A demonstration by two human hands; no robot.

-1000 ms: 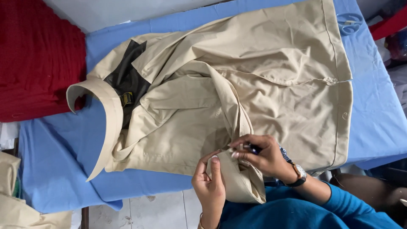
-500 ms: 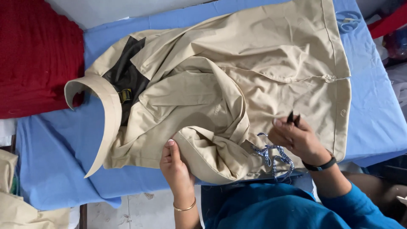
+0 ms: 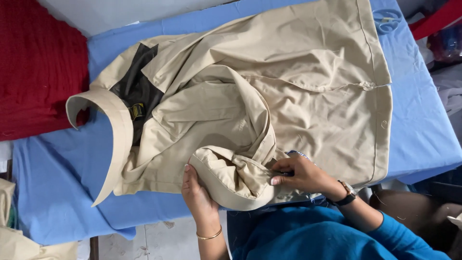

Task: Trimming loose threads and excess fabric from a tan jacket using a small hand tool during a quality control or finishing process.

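Note:
A beige collared shirt (image 3: 308,91) lies spread on a blue-covered table (image 3: 57,178), its stiff collar (image 3: 118,139) at the left and a black lining patch (image 3: 137,89) near it. The sleeve cuff (image 3: 231,180) is bunched at the near edge. My left hand (image 3: 197,195) lies flat against the cuff's left side, fingers pointing away from me. My right hand (image 3: 301,174) pinches the cuff fabric from the right; a watch sits on that wrist. A bit of blue-and-white patterned thing (image 3: 299,155) peeks out behind the right hand.
A dark red cloth (image 3: 38,67) covers the far left. Blue-handled scissors (image 3: 386,20) rest at the table's far right corner. More beige fabric (image 3: 19,240) hangs at the lower left. My blue sleeve (image 3: 337,236) fills the bottom.
My right hand has come back left from the shirt's hem onto the cuff. The left hand has slid right along the cuff. The view has shifted slightly.

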